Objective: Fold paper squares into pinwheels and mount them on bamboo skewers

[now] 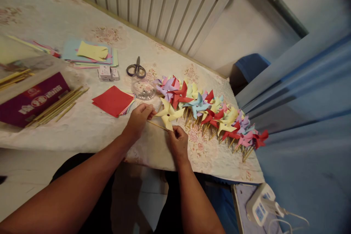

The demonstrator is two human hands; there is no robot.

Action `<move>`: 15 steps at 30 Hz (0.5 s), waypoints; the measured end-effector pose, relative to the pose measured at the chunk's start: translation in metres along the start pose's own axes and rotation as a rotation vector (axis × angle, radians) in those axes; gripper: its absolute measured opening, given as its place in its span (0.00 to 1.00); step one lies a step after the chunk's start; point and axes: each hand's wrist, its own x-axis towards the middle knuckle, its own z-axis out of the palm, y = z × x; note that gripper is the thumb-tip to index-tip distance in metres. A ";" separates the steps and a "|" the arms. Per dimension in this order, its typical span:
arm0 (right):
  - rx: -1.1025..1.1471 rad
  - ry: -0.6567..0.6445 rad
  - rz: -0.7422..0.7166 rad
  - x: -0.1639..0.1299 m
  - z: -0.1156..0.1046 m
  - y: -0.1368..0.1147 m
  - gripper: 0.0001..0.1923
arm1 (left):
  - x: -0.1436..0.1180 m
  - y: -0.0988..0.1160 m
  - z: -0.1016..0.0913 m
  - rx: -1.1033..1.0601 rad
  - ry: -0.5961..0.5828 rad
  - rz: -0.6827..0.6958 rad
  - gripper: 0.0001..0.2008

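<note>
A pale yellow paper pinwheel (169,114) is held between my two hands above the table's front part. My left hand (139,119) is closed in a pinch at its left side, by one end of the thin wooden stick (157,125). My right hand (179,144) has its fingers closed near the lower blade and the stick's other end. The exact contact of the fingertips is partly hidden. Just beyond lies a long row of finished pinwheels (197,106) in red, yellow, blue, pink and purple. A clear dish of small pins (144,89) sits behind my left hand.
Red paper squares (113,101) lie left of my hands. Scissors (136,69), small boxes (108,73) and stacked coloured paper (90,53) are behind them. Wooden sticks (59,108) lie beside a purple-labelled bag (35,98). A power strip (261,204) is at lower right.
</note>
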 end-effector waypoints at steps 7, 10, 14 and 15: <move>-0.005 0.007 0.003 0.002 0.001 0.000 0.12 | 0.000 0.004 0.000 0.129 0.133 0.052 0.14; -0.014 0.021 0.007 0.003 0.001 0.000 0.12 | 0.001 0.004 0.000 0.128 0.160 0.029 0.13; -0.019 0.021 -0.013 0.003 0.002 0.000 0.11 | 0.002 0.004 0.002 0.092 0.167 -0.028 0.12; -0.022 0.019 -0.017 0.003 0.002 0.001 0.10 | 0.002 0.004 0.002 0.081 0.170 -0.044 0.11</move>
